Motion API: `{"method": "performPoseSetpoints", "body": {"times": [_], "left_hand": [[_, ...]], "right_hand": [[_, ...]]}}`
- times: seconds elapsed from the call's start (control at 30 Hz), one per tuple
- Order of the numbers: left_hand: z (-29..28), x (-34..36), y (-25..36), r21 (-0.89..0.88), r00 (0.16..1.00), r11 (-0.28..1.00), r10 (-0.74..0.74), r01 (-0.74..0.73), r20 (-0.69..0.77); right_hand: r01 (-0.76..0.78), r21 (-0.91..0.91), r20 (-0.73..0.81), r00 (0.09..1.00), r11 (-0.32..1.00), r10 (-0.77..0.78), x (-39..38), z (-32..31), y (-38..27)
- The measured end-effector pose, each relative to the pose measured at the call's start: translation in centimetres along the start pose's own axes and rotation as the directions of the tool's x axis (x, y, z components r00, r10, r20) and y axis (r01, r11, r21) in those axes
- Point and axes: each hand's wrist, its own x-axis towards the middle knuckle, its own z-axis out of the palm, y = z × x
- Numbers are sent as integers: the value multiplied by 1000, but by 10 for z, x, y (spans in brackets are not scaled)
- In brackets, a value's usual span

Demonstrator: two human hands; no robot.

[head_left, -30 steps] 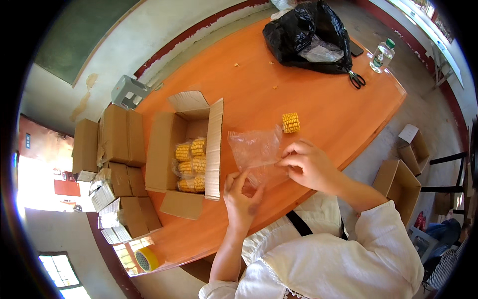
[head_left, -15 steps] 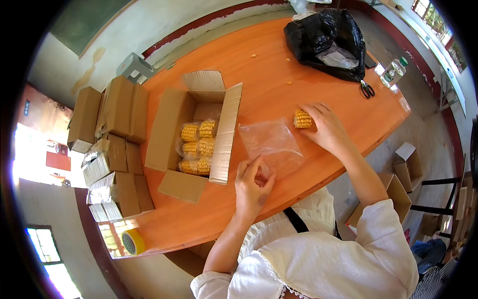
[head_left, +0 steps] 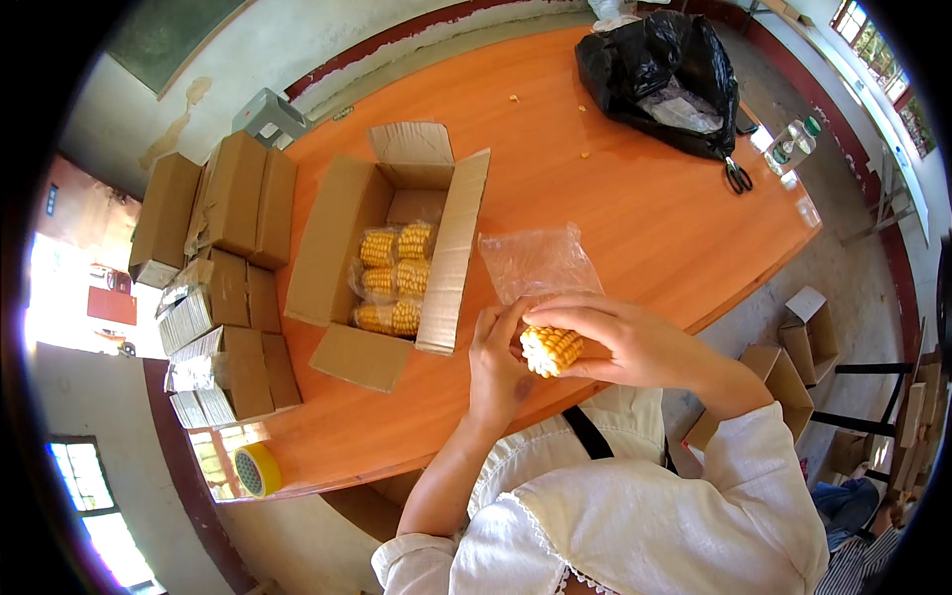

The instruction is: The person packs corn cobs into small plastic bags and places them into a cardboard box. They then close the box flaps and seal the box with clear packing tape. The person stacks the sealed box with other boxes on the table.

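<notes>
Both hands meet low over the near edge of the orange bench (head_left: 635, 208), right in front of the person's chest. The right hand (head_left: 635, 342) curls over a short yellow piece of corn cob (head_left: 551, 349), fingers wrapped along its top and thumb underneath, so the cut end faces the camera and the kernels show plainly. The left hand (head_left: 499, 362) comes in from the other side, fingers pinched at the near edge of a clear plastic bag (head_left: 535, 260) just where it meets the cob. That grip looks meant to steady the bag's edge beside the cob, though whether the mouth is actually open I cannot tell from here.

The bag lies flat on the bench, running away from the hands, its far end loose and wrinkled. Just to the left sits an open cardboard box (head_left: 337, 248), flaps folded outward, placed within easy reach of the left arm. Inside it, bagged corn pieces (head_left: 394, 283) are packed side by side in rows, filling the near part of the box and leaving bare cardboard at the far end.

Farther off, a black plastic sack (head_left: 659, 74) slumps at the far side, scissors (head_left: 738, 177) and a water bottle (head_left: 790, 147) beside it. Closed cartons (head_left: 238, 203) are stacked left of the bench, and a yellow tape roll (head_left: 256, 469) rests on the near left corner.
</notes>
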Motion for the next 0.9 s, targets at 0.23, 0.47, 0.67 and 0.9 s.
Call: {"method": "performPoseSetpoints", "body": {"times": [0.23,0.47,0.67,0.9], "left_hand": [[6,-2,-3,-149,988,977,-152,153,17],[3,2,6,-111,986,980,-161,164,35],[-2,9,15,-73,996,993,-88,88,13],[-13,21,32,-88,973,973,-202,212,115]], "right_hand": [[-182,-200,-8,983,963,184,-5,13,35],[-161,-305,-166,980,939,114,-7,19,43],[-152,-356,-219,973,922,76,-3,12,34],[-166,-406,-173,980,899,103,-2,6,30]]}}
